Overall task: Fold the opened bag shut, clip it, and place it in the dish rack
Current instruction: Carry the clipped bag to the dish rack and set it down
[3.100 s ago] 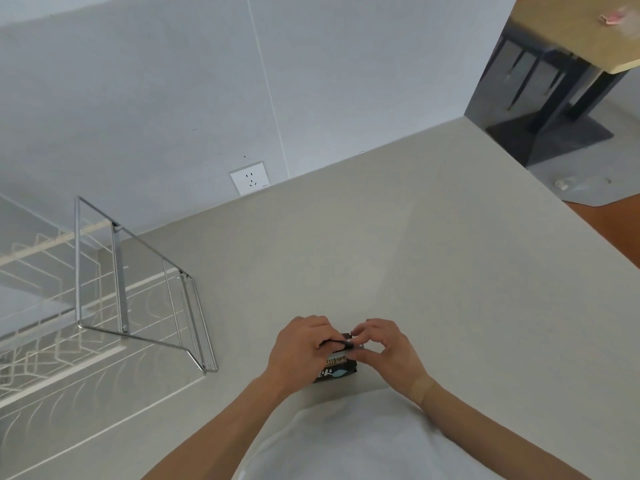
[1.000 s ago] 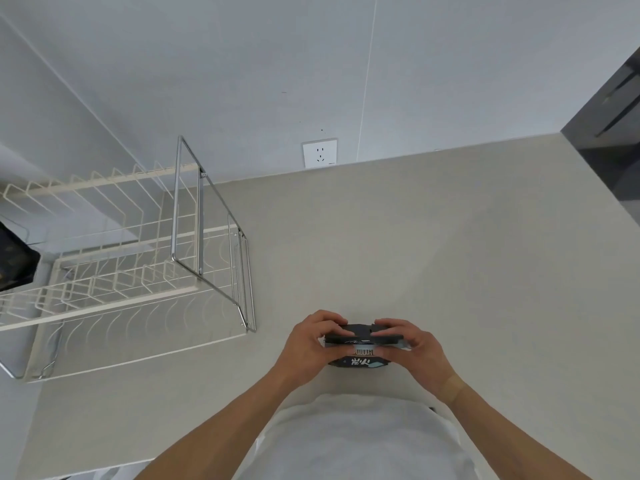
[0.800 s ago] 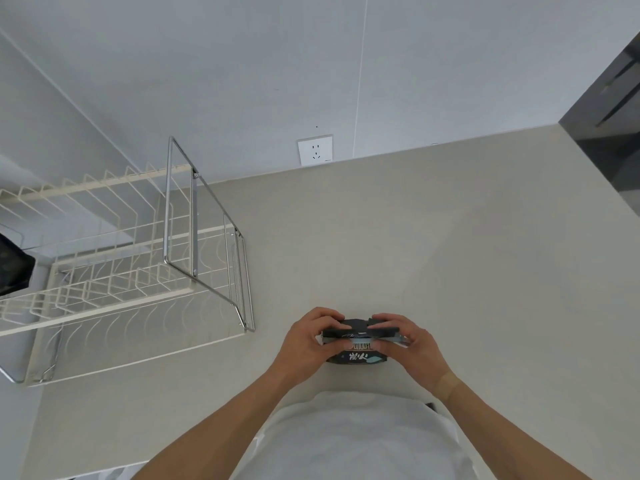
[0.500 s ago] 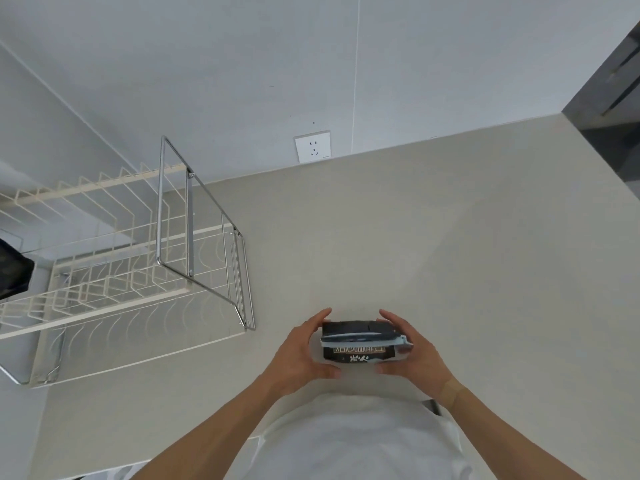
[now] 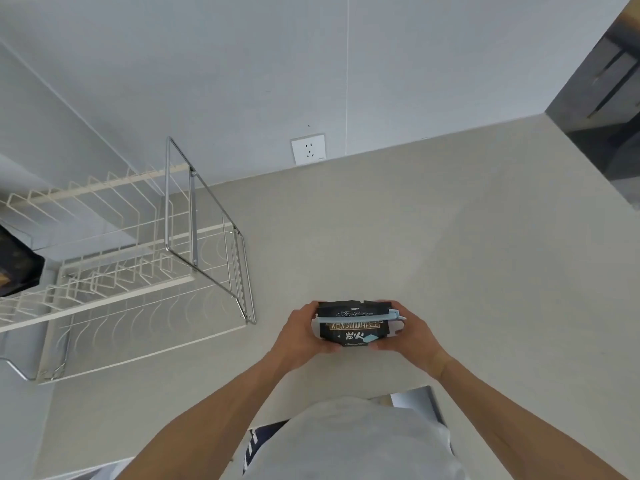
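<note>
The bag [image 5: 354, 325] is small and black, printed with pale and gold lettering and a light blue patch near its lower edge. Its top is folded over, and a light blue clip [image 5: 360, 318] runs across it from side to side. The left hand [image 5: 300, 336] and right hand [image 5: 406, 336] each close around one end of the bag, holding it above the beige table [image 5: 450, 254]. The white wire dish rack [image 5: 114, 265] stands well apart to the left.
</note>
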Tool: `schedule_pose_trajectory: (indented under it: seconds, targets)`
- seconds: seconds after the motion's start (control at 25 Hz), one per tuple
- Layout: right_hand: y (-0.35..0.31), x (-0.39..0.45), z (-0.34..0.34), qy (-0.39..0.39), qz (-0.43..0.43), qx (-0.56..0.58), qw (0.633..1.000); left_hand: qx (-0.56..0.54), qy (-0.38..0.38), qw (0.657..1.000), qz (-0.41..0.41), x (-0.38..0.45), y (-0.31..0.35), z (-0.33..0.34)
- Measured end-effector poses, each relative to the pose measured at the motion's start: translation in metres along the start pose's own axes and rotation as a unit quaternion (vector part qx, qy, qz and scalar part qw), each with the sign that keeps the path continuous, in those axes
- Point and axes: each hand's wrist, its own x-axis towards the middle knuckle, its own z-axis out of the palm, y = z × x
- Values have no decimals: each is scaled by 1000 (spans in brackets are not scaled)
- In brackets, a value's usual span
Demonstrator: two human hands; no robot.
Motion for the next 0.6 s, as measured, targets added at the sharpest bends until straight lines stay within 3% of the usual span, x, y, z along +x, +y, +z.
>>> schedule_pose_trajectory:
  seconds: [0.2,0.6]
  targets:
    - [-52,0,-16,10,-29,18,999,-46,5,999,14,-5,38,-35]
    - [-214,-21,-45,-17,-174,-37,984,-108,46,980,158,-36,133,-128]
